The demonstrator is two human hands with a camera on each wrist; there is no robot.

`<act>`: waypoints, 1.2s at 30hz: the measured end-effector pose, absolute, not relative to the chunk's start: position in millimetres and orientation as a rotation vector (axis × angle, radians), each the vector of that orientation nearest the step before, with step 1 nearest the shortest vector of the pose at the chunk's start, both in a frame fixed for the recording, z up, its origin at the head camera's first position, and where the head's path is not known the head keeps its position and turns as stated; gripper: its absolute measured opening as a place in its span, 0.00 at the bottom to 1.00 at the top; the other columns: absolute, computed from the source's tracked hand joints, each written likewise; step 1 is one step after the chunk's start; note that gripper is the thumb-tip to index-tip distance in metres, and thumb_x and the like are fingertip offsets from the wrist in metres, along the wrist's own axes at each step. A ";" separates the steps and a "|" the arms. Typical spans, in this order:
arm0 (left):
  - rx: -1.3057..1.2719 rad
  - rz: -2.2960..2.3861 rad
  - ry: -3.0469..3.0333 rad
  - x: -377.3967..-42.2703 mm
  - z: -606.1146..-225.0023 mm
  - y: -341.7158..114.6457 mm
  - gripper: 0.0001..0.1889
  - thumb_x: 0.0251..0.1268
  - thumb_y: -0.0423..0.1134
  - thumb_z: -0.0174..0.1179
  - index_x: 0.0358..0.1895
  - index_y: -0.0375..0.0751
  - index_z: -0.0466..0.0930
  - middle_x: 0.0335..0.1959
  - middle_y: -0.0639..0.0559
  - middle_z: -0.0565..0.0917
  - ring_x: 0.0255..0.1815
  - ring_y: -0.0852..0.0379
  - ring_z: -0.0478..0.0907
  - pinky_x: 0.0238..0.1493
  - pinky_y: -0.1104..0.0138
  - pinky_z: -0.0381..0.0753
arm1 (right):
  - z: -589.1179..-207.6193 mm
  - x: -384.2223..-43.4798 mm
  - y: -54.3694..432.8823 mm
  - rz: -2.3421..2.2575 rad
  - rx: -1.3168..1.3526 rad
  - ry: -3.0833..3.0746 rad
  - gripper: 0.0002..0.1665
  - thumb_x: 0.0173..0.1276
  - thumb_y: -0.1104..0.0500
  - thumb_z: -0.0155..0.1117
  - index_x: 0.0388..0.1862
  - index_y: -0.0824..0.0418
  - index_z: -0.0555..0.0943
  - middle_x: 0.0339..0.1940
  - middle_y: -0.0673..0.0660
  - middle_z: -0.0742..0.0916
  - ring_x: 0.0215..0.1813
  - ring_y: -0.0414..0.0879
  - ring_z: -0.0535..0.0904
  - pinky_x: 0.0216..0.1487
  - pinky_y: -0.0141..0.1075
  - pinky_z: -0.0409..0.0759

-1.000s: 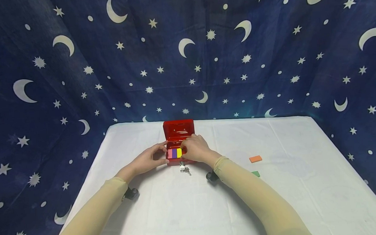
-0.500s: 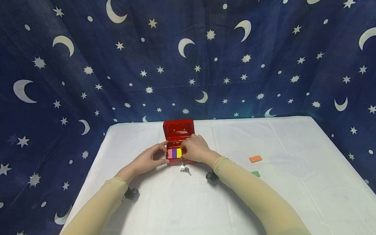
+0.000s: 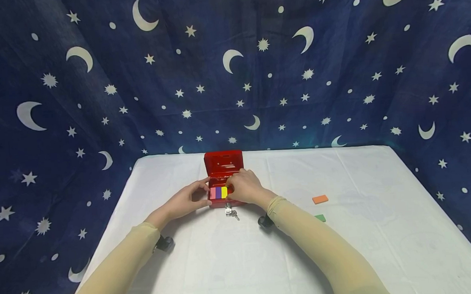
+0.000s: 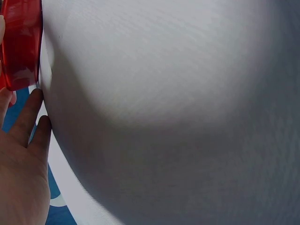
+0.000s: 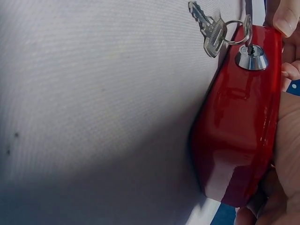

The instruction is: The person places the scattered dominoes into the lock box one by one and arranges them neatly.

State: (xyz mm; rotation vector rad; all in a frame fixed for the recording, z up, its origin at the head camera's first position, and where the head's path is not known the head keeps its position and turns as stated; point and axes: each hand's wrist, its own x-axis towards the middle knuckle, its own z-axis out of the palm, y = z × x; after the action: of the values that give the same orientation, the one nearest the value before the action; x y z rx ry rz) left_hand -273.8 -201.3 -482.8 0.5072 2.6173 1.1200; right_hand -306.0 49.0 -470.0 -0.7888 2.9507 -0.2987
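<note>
A red metal cash box [image 3: 227, 203] stands near the table's far edge with its lid [image 3: 223, 162] raised. Inside, a pink block [image 3: 212, 193], a purple block [image 3: 219, 192] and a yellow block [image 3: 224, 192] sit side by side. My left hand [image 3: 184, 199] holds the box's left end, thumb at the front corner and fingers farther back. Over the box's right part, my right hand [image 3: 245, 186] pinches the yellow block, with thumb and forefinger at its right edge. That hand hides the right part of the interior. Keys [image 5: 213, 35] hang from the front lock [image 5: 251, 57].
An orange block [image 3: 320, 199] lies flat on the white tablecloth [image 3: 233, 258], right of the box. Nearer, a green block [image 3: 320, 217] is partly hidden by my right sleeve [image 3: 324, 244]. Behind the table hangs a dark blue curtain [image 3: 211, 68] with moons and stars.
Both hands stay at the box in nearly the same pose. The whole head view has shifted very slightly.
</note>
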 end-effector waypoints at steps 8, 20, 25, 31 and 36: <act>0.508 1.110 2.617 -274.0 -483.1 -201.2 0.24 0.60 0.60 0.72 0.54 0.56 0.76 0.80 0.63 0.61 0.81 0.51 0.56 0.76 0.39 0.52 | -466.4 -303.4 52.7 -0.365 -0.800 2.939 0.29 0.56 0.40 0.79 0.55 0.49 0.88 0.44 0.45 0.89 0.48 0.44 0.72 0.54 0.40 0.73; 0.483 1.117 2.598 -272.3 -482.1 -200.2 0.22 0.63 0.55 0.71 0.55 0.55 0.76 0.80 0.63 0.60 0.81 0.51 0.54 0.77 0.40 0.52 | -438.5 -289.0 98.2 -0.499 -0.829 2.948 0.30 0.59 0.41 0.77 0.59 0.48 0.86 0.39 0.45 0.86 0.44 0.43 0.70 0.47 0.38 0.72; 0.506 1.118 2.591 -272.8 -482.5 -201.1 0.21 0.64 0.54 0.70 0.55 0.55 0.76 0.80 0.63 0.60 0.81 0.52 0.54 0.77 0.41 0.52 | -428.8 -285.9 135.6 -0.540 -0.799 2.990 0.27 0.62 0.44 0.76 0.58 0.50 0.86 0.33 0.46 0.84 0.43 0.45 0.71 0.47 0.41 0.72; 0.538 1.125 2.590 -273.8 -483.1 -201.9 0.21 0.64 0.54 0.70 0.55 0.53 0.76 0.80 0.63 0.61 0.81 0.51 0.54 0.78 0.42 0.52 | -422.9 -277.7 184.5 -0.599 -0.729 3.042 0.25 0.64 0.46 0.75 0.58 0.52 0.86 0.33 0.47 0.84 0.43 0.47 0.70 0.48 0.44 0.70; 0.519 1.126 2.594 -273.3 -482.6 -202.1 0.20 0.64 0.54 0.71 0.54 0.55 0.76 0.80 0.62 0.60 0.81 0.50 0.54 0.77 0.41 0.53 | -426.7 -269.7 220.4 -0.599 -0.658 3.088 0.25 0.65 0.45 0.74 0.58 0.52 0.86 0.33 0.44 0.82 0.45 0.48 0.72 0.50 0.47 0.69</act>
State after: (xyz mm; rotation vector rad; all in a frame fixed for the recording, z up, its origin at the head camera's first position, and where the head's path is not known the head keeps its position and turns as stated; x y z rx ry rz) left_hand -273.3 -202.1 -482.6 0.5189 2.5936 1.1260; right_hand -269.7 220.4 -426.7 -0.6580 3.0882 -0.5995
